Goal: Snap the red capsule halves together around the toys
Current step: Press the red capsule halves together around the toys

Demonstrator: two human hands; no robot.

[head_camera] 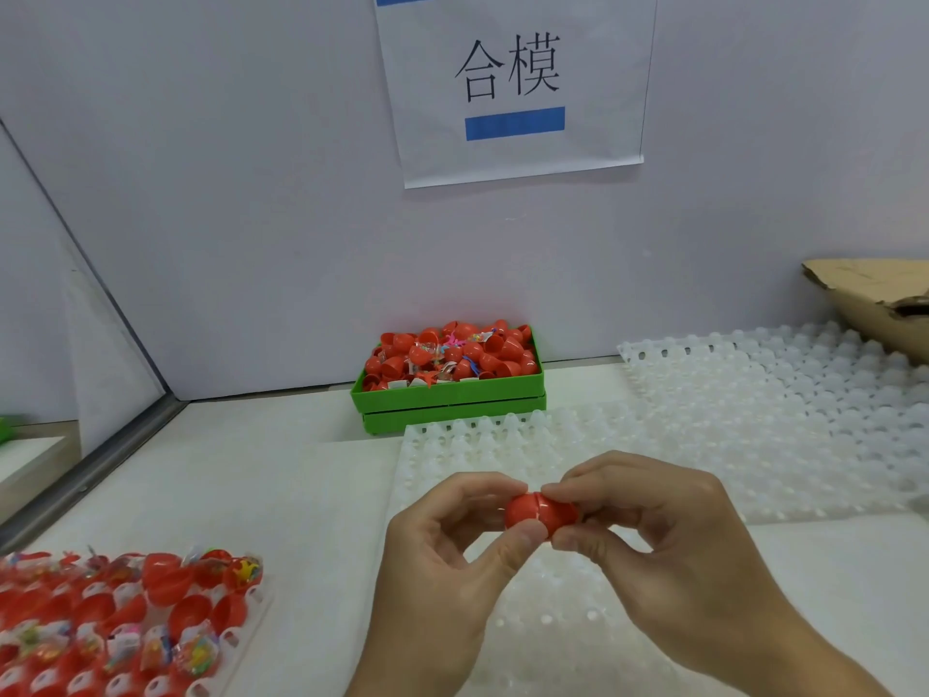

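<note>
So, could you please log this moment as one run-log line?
step: closing | left hand + right hand: pinch round red plastic capsule | seam: visible | over: white dimpled plastic tray

A red capsule (540, 513) lies on its side in the air above the near white dimpled tray (452, 460), its two halves joined with a thin seam showing left of centre. Its ends are covered by fingertips. The toy inside cannot be seen.
</note>
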